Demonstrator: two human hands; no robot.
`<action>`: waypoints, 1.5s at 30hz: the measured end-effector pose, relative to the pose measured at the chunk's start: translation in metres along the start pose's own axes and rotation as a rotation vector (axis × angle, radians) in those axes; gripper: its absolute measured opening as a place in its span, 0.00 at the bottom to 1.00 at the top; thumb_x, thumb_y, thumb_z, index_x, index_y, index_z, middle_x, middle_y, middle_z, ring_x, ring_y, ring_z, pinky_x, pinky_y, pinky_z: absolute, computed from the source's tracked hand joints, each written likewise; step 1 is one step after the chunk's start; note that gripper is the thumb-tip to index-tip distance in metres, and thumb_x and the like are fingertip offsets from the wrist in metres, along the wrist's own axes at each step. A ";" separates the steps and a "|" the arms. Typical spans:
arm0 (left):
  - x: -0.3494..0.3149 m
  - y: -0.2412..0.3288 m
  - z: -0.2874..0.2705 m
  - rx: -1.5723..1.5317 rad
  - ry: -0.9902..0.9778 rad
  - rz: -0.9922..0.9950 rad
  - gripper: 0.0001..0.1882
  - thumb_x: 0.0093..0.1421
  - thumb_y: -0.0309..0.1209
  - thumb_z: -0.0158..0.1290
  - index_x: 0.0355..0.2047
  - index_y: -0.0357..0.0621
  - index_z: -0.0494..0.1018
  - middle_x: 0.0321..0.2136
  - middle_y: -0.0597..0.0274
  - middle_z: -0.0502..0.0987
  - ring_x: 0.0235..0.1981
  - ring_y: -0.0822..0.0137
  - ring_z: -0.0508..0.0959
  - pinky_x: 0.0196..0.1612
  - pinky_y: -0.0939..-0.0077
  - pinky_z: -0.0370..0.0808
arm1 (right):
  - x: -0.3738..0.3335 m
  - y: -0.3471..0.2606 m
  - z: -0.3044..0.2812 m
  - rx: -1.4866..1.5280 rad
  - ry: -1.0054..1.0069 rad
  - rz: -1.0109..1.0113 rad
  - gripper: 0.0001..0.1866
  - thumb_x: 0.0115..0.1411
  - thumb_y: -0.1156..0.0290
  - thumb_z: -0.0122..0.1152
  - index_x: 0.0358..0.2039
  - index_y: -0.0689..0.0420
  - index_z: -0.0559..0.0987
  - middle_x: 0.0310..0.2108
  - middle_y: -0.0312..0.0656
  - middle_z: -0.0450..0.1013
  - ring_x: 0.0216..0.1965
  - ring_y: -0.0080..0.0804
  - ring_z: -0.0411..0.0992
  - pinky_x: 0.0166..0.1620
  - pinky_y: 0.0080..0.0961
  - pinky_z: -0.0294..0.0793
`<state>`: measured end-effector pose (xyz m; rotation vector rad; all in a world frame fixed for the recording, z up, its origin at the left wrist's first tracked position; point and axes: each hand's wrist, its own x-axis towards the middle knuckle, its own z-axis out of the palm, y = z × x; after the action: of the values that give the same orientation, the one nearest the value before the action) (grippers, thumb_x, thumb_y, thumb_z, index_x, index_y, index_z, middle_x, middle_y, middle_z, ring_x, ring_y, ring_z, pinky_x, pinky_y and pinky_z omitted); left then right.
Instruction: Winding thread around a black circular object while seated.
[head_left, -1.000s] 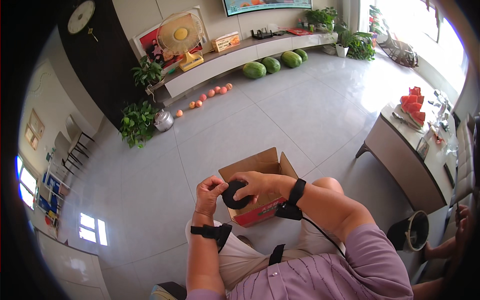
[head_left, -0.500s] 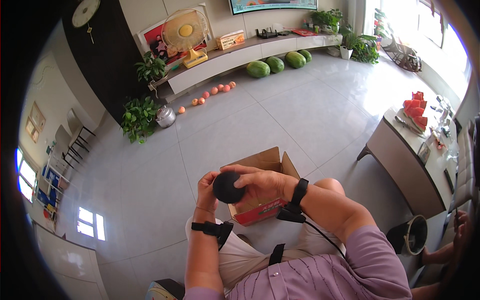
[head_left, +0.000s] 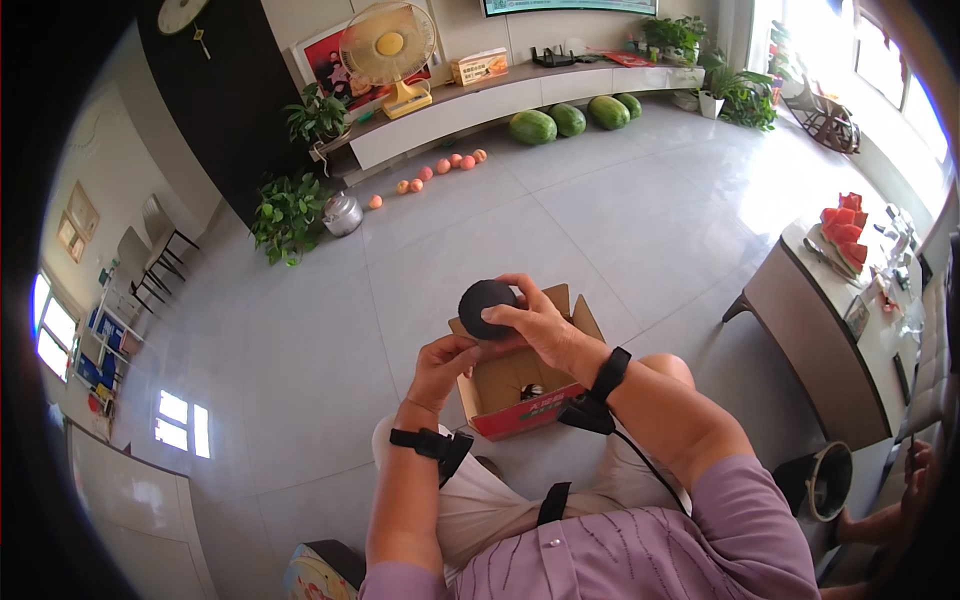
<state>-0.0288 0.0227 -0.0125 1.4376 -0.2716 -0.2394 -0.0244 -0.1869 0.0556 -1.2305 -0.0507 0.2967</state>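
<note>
My right hand (head_left: pixel 541 328) holds a round black object (head_left: pixel 482 304) with a ridged edge, its thumb pressed on the near face. The object is above the far side of an open cardboard box (head_left: pixel 514 419), which stands on the floor before my knees. Just below and left of the black object, my left hand (head_left: pixel 440 370) is closed in a pinch; what lies between the fingertips, if anything, is too small to make out. Down in the box is a small black-and-white thing (head_left: pixel 532 391), its kind unclear.
Several peaches (head_left: pixel 443 166) lie in a row by a metal kettle (head_left: pixel 342 214). Several watermelons (head_left: pixel 533 127) rest against the low cabinet (head_left: pixel 400 146). At right, cut watermelon (head_left: pixel 845 235) sits on a table (head_left: pixel 800 300), with a black bucket (head_left: pixel 815 482) and another person's hand (head_left: pixel 918 478) nearby.
My right hand has carried the black object away from me and slightly right. My left hand has come off its side and pinches below it. The box's inside shows more.
</note>
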 end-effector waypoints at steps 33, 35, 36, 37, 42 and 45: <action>-0.004 -0.003 -0.018 -0.078 0.178 0.054 0.08 0.64 0.34 0.56 0.33 0.42 0.78 0.25 0.71 0.78 0.25 0.82 0.73 0.30 0.86 0.69 | -0.014 0.001 0.009 0.161 -0.514 0.227 0.31 0.58 0.72 0.61 0.62 0.54 0.62 0.55 0.47 0.64 0.53 0.41 0.71 0.49 0.37 0.80; -0.006 -0.004 -0.021 -0.064 0.154 0.019 0.08 0.64 0.34 0.56 0.33 0.42 0.78 0.25 0.72 0.77 0.24 0.82 0.72 0.29 0.85 0.69 | -0.011 0.003 0.011 0.243 -0.511 0.226 0.30 0.58 0.72 0.61 0.61 0.54 0.62 0.54 0.47 0.65 0.52 0.42 0.72 0.49 0.38 0.80; -0.006 -0.003 -0.021 -0.050 0.119 -0.014 0.08 0.64 0.34 0.56 0.33 0.42 0.77 0.24 0.72 0.76 0.24 0.81 0.72 0.28 0.85 0.69 | -0.010 0.004 0.011 0.325 -0.498 0.218 0.30 0.59 0.71 0.60 0.60 0.54 0.63 0.54 0.48 0.65 0.50 0.43 0.73 0.48 0.38 0.81; -0.007 -0.002 -0.020 -0.051 0.124 -0.015 0.08 0.64 0.34 0.56 0.33 0.42 0.77 0.24 0.72 0.76 0.24 0.81 0.72 0.28 0.85 0.69 | -0.009 0.004 0.011 0.324 -0.500 0.222 0.30 0.59 0.71 0.60 0.60 0.54 0.63 0.54 0.48 0.65 0.50 0.43 0.73 0.48 0.38 0.81; -0.013 0.004 -0.016 -0.001 0.130 -0.036 0.09 0.63 0.34 0.58 0.33 0.41 0.78 0.24 0.72 0.75 0.23 0.80 0.71 0.28 0.83 0.68 | -0.005 0.007 0.013 0.289 -0.360 0.146 0.32 0.57 0.69 0.63 0.60 0.54 0.61 0.52 0.48 0.67 0.47 0.43 0.74 0.45 0.37 0.82; -0.016 0.016 -0.009 0.078 0.051 -0.048 0.07 0.63 0.31 0.57 0.34 0.40 0.79 0.26 0.70 0.76 0.26 0.79 0.72 0.31 0.82 0.69 | -0.001 0.009 0.012 0.206 -0.239 0.071 0.33 0.56 0.67 0.65 0.60 0.52 0.62 0.51 0.47 0.66 0.46 0.40 0.74 0.42 0.34 0.82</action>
<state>-0.0413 0.0386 0.0014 1.5266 -0.2067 -0.2334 -0.0296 -0.1737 0.0510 -0.9896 -0.1794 0.4979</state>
